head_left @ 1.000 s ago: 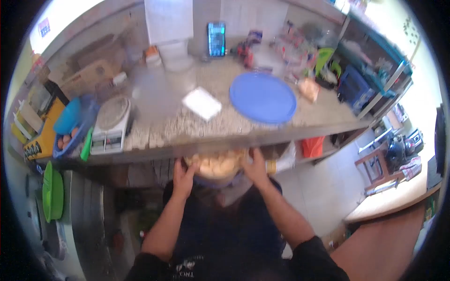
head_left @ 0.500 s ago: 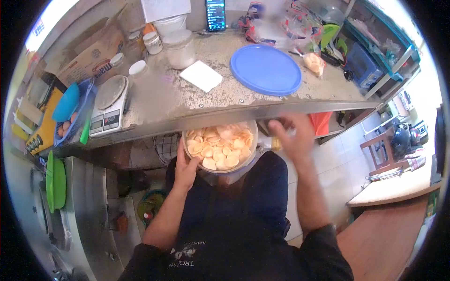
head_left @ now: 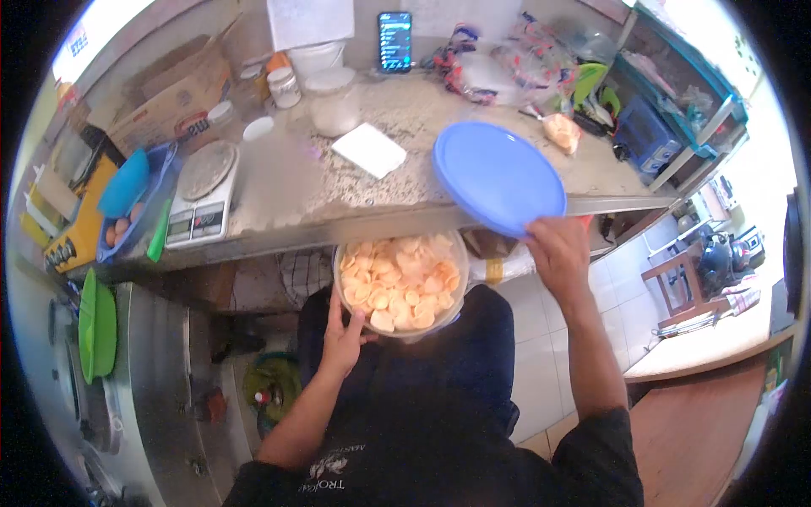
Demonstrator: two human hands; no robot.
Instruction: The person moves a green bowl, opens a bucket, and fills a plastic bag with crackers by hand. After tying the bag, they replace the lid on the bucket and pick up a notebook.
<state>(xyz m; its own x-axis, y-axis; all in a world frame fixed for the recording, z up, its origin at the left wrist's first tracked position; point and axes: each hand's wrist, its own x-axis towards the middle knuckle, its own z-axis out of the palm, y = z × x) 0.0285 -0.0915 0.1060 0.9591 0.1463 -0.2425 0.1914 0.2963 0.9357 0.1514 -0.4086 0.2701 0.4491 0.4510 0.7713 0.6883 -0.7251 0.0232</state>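
A round tub (head_left: 340,296) full of pale orange crackers (head_left: 401,279) rests at my lap, just under the counter's front edge. My left hand (head_left: 342,338) is wrapped round the tub's left side, thumb near the rim. My right hand (head_left: 557,253) pinches the near right edge of a blue round lid (head_left: 498,173). The lid is tilted and its near edge reaches past the counter's edge.
On the counter (head_left: 279,198) stand a kitchen scale (head_left: 203,198), several jars (head_left: 334,101), a white card (head_left: 369,150), a lit phone (head_left: 394,42) and a small bag of crackers (head_left: 562,133). A blue basket (head_left: 139,190) with eggs sits left. Plastic packaging (head_left: 498,72) lies behind the lid.
My right hand has moved from in front of the counter to the lid and gripped its edge. The lid has shifted toward me and to the right. My left hand still holds the tub.
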